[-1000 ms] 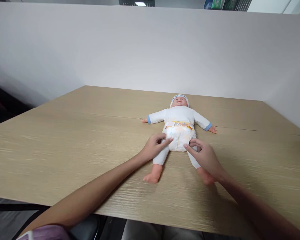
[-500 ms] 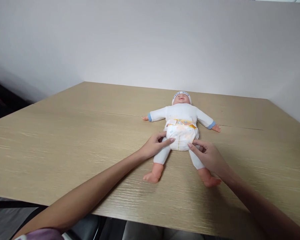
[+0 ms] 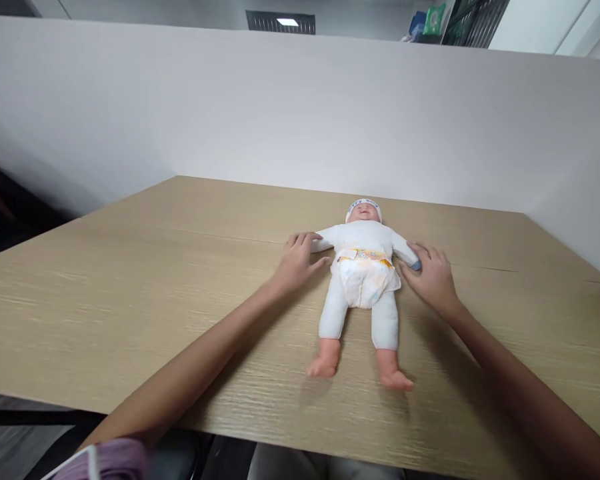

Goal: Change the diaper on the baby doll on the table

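A baby doll [image 3: 365,233] in a white suit and a printed white cap lies on its back on the table, legs toward me. Around its hips is a white diaper [image 3: 363,283] with an orange patterned waistband. My left hand [image 3: 300,260] rests over the end of the doll's arm on the left, fingers stretched and thumb apart. My right hand [image 3: 433,277] lies over the end of the other arm, by the blue cuff [image 3: 416,265], with thumb and fingers apart. Both of the doll's hands are hidden under mine.
The wooden table [image 3: 180,287] has a seam running across it. A pale partition [image 3: 280,113] stands behind the table and along its right side. Beyond the top edge are a green package [image 3: 434,20] and a ceiling vent [image 3: 280,22]. Dark items lie at the far left.
Both my hands have left the diaper's leg edges and moved up and outward to the doll's arms. The doll's legs lie closer together, and the view has tilted up.
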Tool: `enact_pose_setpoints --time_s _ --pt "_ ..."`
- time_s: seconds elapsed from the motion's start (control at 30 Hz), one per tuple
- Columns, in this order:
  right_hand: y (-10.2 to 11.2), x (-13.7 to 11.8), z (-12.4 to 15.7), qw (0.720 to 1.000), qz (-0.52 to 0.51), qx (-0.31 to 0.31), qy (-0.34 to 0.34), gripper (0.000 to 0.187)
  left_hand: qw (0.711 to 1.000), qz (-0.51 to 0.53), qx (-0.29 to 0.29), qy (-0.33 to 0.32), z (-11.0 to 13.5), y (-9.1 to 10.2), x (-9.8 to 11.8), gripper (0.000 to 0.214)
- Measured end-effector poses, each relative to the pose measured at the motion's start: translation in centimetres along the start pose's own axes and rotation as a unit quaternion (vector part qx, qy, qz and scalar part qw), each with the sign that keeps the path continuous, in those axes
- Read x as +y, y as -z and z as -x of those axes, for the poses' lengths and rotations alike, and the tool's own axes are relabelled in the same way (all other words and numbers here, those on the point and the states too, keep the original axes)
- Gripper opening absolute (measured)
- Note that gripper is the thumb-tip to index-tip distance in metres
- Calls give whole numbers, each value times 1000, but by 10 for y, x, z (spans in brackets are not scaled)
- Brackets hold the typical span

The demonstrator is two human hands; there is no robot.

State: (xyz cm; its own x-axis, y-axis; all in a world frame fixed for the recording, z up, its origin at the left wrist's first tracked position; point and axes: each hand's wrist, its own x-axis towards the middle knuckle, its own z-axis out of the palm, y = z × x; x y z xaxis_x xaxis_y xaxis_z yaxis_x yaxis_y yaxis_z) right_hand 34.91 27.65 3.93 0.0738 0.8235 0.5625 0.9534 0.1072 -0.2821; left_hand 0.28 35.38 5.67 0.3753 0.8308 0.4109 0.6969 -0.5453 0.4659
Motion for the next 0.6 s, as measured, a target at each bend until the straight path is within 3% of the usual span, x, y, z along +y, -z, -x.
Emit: enact_pose_setpoints --time_s 0.1,0.23,0.33,0.47,0.6 --pt "-19 15 -14 997 10 -66 -43 64 996 -51 -30 72 -28 -17 -10 58" --pt "-32 4 -25 991 -16 -88 -101 43 991 -54 -32 117 -50 -32 -3 49" --pt "-29 -10 -26 988 -32 -80 -127 37 988 -42 -31 145 -52 -27 11 43" --pt "0 -22 -12 987 -72 -77 -124 38 983 -15 -45 179 -24 4 36 44" --pt "50 -30 22 982 -143 -83 -95 39 974 108 -42 193 51 41 75 47"
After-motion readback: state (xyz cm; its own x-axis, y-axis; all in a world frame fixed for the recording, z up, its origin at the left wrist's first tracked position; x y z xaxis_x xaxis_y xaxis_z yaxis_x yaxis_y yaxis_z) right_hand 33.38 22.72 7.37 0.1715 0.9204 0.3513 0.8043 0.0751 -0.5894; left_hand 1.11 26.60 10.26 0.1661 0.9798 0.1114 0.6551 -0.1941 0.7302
